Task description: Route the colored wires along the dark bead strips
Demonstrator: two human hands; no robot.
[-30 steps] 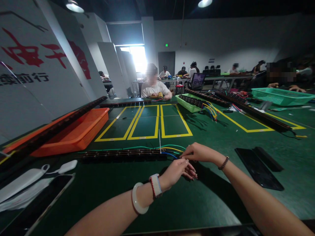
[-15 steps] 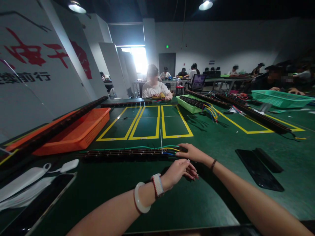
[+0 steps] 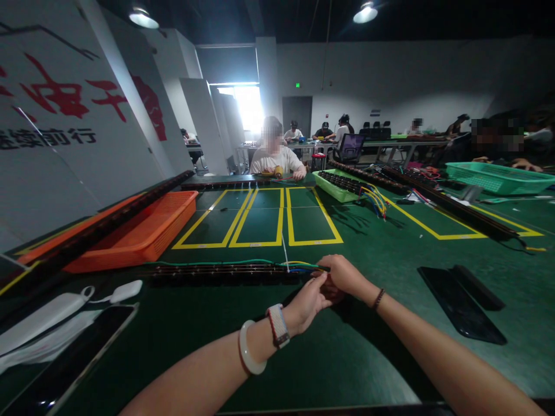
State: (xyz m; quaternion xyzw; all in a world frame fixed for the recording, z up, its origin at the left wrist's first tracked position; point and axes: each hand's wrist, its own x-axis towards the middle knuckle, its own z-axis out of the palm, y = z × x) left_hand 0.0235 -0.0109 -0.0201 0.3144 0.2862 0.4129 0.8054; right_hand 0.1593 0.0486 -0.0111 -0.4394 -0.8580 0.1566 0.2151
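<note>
A long dark strip (image 3: 225, 270) with coppery lines along it lies crosswise on the green table. Coloured wires (image 3: 306, 266), green, yellow and blue, come out of its right end, where a white cable tie (image 3: 285, 251) sticks up. My right hand (image 3: 343, 275) is closed around the wire ends, which its fingers hide. My left hand (image 3: 309, 303), with a watch strap and a white bangle on its wrist, meets it from below. The left thumb and fingers close on the wires beside the right fingers, partly overlapping them.
An orange basket (image 3: 173, 231) with a long dark strip across it stands at left. White cases and a phone (image 3: 82, 358) lie front left; dark flat pieces (image 3: 462, 305) lie at right. Beyond are a green basket (image 3: 336, 188) of wired strips and a seated person (image 3: 273, 156).
My left hand has moved up to the wires, its loose fingers now drawn together against my right hand. The right fingers have curled in around the wire ends. The view has shifted slightly.
</note>
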